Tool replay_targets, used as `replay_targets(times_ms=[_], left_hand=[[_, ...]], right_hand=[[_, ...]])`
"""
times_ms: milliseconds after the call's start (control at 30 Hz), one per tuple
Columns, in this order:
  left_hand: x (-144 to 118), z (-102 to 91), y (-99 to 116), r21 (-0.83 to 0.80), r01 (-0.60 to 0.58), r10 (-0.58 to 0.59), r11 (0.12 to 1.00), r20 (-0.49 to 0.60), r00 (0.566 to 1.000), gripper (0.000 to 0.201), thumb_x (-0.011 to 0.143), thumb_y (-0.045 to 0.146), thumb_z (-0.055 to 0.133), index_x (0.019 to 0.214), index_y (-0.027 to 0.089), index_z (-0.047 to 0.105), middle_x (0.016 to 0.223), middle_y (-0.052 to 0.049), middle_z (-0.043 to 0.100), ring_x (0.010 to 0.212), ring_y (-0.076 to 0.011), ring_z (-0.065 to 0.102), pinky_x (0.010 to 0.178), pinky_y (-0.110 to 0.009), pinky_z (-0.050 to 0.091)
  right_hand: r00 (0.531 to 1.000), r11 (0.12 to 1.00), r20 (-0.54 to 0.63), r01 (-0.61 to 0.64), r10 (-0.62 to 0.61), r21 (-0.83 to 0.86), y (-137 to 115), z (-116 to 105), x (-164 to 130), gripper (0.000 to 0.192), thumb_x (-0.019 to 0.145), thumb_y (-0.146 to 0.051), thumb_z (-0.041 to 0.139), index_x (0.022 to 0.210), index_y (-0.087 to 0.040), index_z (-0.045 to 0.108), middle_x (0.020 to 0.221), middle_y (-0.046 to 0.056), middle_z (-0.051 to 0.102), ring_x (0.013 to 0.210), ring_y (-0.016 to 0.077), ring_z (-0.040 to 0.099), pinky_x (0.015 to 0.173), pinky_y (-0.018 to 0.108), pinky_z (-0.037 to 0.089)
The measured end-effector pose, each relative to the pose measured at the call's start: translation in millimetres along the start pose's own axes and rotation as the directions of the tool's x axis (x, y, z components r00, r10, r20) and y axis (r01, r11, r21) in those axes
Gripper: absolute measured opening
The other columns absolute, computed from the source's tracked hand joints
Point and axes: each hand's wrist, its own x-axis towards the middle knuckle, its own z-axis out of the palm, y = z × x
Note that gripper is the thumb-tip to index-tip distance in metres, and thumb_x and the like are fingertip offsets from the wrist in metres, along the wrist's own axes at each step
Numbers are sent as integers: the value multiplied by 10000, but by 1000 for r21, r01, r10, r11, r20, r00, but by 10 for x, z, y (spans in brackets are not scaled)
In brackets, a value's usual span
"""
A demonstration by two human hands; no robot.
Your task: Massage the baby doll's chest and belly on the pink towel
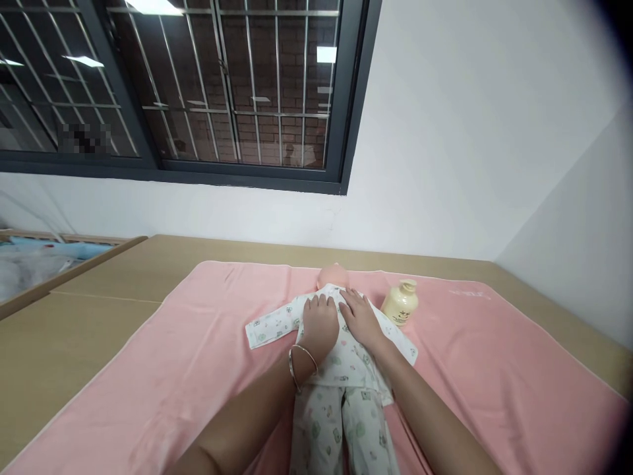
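Observation:
A doll lies on its back, its bald head (333, 276) at the far end. It wears a white printed baby top (277, 326) with the sleeves spread out, and matching trousers (321, 429). My left hand (321, 323), with a bangle (291, 369) at its wrist, rests on the chest of the top, fingers curled into the cloth. Beside it my right hand (362, 320) lies flat near the collar, fingers stretched out. The doll's own hands are not visible.
Right of the doll stands a cream-coloured bottle (400, 302). Under everything is a pink sheet (208, 369) on a wooden surface (109, 323). A white wall (425, 132) and a barred window (252, 86) rise behind. Plastic-wrapped items (34, 267) sit at the far left.

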Motion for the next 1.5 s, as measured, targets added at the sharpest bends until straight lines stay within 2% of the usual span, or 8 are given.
replay_targets(times_ms=[167,267,500,700,933,1200,1333,1500], left_hand=[[83,127,-129,-161,19,-26,987,-45,999,319,906,171,414,1141,104,618,1195,-178,636,1179,-291,552,1030,-450,396],[164,233,-259,-264,44,-50,963,-15,999,340,904,207,413,1178,130,599,1240,-137,630,1210,-268,533,1073,-444,374],[168,361,-298,-299,77,-84,951,-11,996,377,912,279,421,1232,152,574,1289,-120,613,1254,-272,504,1126,-481,321],[141,397,-275,-288,87,-95,954,-14,995,404,919,296,432,1271,142,556,1341,-122,585,1303,-275,470,1152,-482,290],[133,262,-230,-192,66,-73,979,-27,997,364,934,281,424,1240,145,567,1282,-111,617,1244,-267,507,1100,-450,343],[20,-37,-22,46,38,-39,998,25,999,255,939,230,407,973,113,630,972,-138,660,952,-272,601,849,-409,465],[6,-51,1,40,20,-22,999,46,999,257,924,197,403,955,102,640,964,-151,658,939,-271,603,842,-406,474],[88,31,-105,-35,58,-57,998,22,998,272,912,234,420,1005,115,647,1029,-150,665,1036,-262,592,948,-402,449]], right_hand=[[999,982,-32,-49,44,-182,-212,63,-119,481,1007,-262,276,1430,-121,455,1486,168,416,1405,298,338,1151,488,225],[999,968,-49,-34,22,-250,-323,108,-184,477,992,-242,315,1427,-115,463,1492,184,400,1404,328,330,1151,499,215],[999,995,-47,-27,22,-95,-144,119,-93,481,987,-287,336,1441,-177,450,1526,109,370,1432,269,292,1169,480,198],[995,999,-94,-27,23,-44,-89,143,-75,483,989,-304,323,1437,-177,453,1519,105,383,1430,257,294,1178,475,178],[995,999,-91,-31,28,-40,-108,154,-95,484,983,-297,327,1435,-176,453,1519,102,383,1430,250,293,1180,467,174],[997,998,-55,-58,56,-32,55,53,10,476,993,-334,328,1402,-154,494,1488,115,431,1411,249,336,1173,455,196],[993,989,-45,-115,111,-96,113,39,36,490,1005,-331,291,1398,-124,499,1475,143,441,1406,269,347,1168,467,205],[991,960,-79,-121,105,-251,-91,59,-75,502,1001,-275,270,1403,-57,477,1461,187,444,1389,319,361,1142,482,256]])
